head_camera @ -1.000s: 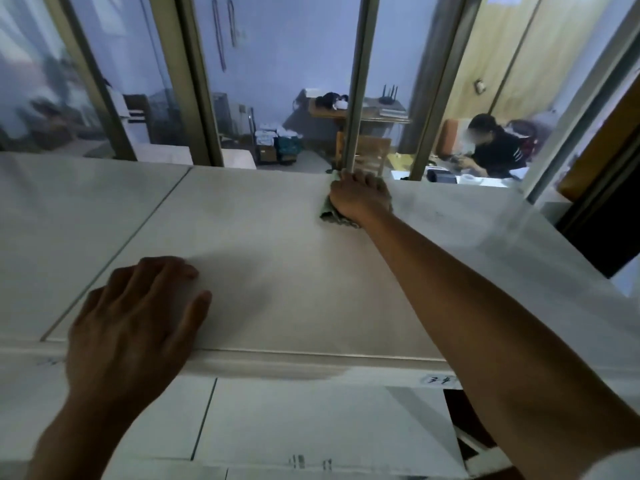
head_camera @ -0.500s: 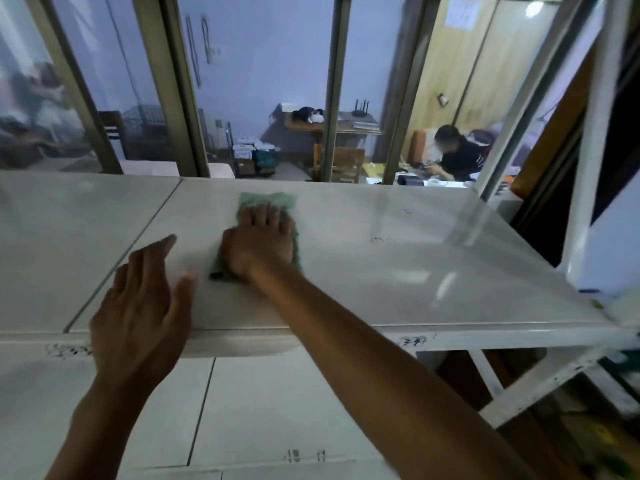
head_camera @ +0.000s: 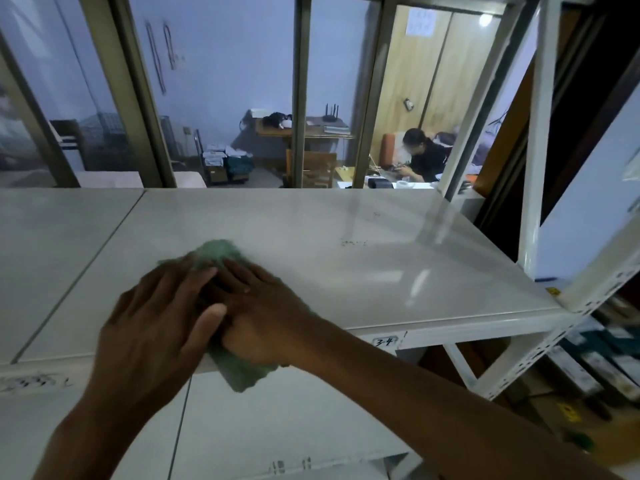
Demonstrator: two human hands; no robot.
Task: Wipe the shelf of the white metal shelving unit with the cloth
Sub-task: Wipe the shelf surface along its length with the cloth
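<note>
The white metal shelf (head_camera: pixel 381 271) stretches across the view at chest height. A green cloth (head_camera: pixel 242 372) lies at its front edge, with one end hanging over the lip. My right hand (head_camera: pixel 266 317) presses flat on the cloth. Beside it my left hand (head_camera: pixel 156 317) lies flat too, its fingers across the cloth and over my right hand's fingers. Most of the cloth is hidden under both hands. A few dark specks (head_camera: pixel 353 242) sit on the shelf to the right of the cloth.
White perforated uprights (head_camera: pixel 536 168) stand at the shelf's right end. A lower shelf (head_camera: pixel 277 427) runs beneath, and a label reading 3-4 (head_camera: pixel 386 341) is on the front lip. Behind the shelf are glass panels in metal frames, with a seated person (head_camera: pixel 422 157) beyond them.
My right hand has drawn the cloth from the shelf's back edge to its front lip. My left hand has slid right from the front edge onto the cloth and my right hand.
</note>
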